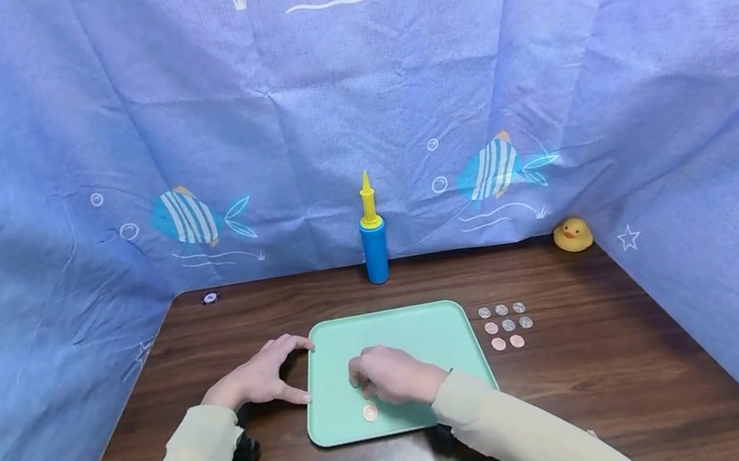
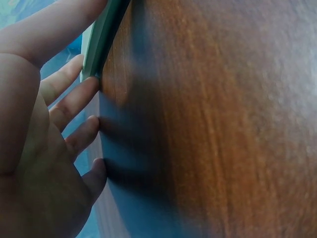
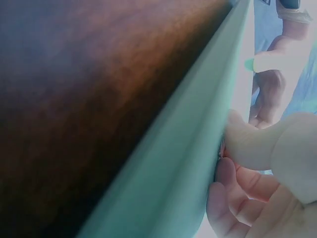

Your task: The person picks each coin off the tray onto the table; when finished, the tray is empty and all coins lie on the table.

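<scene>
A shallow mint-green tray (image 1: 394,329) lies on the table. Inside its left front part, my right hand (image 1: 396,372) is low over the tray floor with fingers curled. In the right wrist view, thumb and fingertips pinch a small coin (image 3: 221,148), mostly hidden by them. A copper-coloured coin (image 1: 370,413) lies flat in the tray just in front of that hand. My left hand (image 1: 263,373) is spread at the tray's left side, thumb and index fingertip touching the rim. The left wrist view shows its other fingers (image 2: 81,134) loosely extended beside the tray.
Right of the tray, several silver and copper coins (image 1: 508,325) lie in rows on the brown table (image 1: 607,355). Behind stands a blue and yellow hand pump (image 1: 375,249). A rubber duck (image 1: 573,235) sits back right, a small round disc (image 1: 210,298) back left. Blue cloth surrounds the table.
</scene>
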The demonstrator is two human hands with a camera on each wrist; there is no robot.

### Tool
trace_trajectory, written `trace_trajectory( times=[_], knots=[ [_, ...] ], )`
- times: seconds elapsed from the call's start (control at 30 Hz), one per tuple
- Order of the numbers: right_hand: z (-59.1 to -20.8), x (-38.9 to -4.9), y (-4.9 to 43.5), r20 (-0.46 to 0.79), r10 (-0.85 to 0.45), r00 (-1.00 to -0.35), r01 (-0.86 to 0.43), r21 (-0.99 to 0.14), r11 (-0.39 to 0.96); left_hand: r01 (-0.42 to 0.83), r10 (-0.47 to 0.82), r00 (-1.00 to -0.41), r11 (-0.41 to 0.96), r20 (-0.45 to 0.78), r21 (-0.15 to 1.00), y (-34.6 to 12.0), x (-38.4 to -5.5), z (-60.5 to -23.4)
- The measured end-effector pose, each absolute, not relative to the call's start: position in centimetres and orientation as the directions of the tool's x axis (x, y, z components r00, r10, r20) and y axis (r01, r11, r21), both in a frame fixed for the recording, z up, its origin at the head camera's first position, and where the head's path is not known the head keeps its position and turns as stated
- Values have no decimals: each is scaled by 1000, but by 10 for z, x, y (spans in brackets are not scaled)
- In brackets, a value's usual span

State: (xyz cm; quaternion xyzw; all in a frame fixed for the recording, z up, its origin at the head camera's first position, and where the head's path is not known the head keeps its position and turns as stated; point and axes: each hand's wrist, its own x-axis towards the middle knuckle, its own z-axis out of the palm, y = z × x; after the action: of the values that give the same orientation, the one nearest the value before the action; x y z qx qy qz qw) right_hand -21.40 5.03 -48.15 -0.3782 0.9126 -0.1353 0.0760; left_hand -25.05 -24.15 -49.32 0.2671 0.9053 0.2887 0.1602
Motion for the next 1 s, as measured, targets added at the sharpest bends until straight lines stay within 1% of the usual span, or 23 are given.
trace_trajectory(
  times=[0.13,0.27,0.4,0.63,0.77,0.9,1.0],
  knots=[
    [-480,-212,51,-29,-712,-702,-676,-287,678,404,584,-803,678,-117,614,-242,-248,-492],
    [-479,-213,52,1,-728,-685,-700,-277,658,428,594,-800,664,-85,613,-244,-248,-492],
    [-480,-213,56,11,-738,-675,-708,-289,644,428,593,-800,670,-90,606,-243,-249,-493],
    [-476,-217,69,41,-736,-675,-696,-366,618,412,590,-800,669,-105,619,-241,-248,-493],
    [-471,-221,80,56,-735,-676,-680,-430,593,418,593,-799,665,-98,619,-241,-249,-493],
    [-468,-223,95,97,-742,-663,-680,-494,543,406,584,-803,679,-115,612,-242,-249,-495],
    [-467,-225,109,137,-735,-664,-682,-514,521,407,583,-804,684,-119,605,-242,-248,-495]
  ],
)
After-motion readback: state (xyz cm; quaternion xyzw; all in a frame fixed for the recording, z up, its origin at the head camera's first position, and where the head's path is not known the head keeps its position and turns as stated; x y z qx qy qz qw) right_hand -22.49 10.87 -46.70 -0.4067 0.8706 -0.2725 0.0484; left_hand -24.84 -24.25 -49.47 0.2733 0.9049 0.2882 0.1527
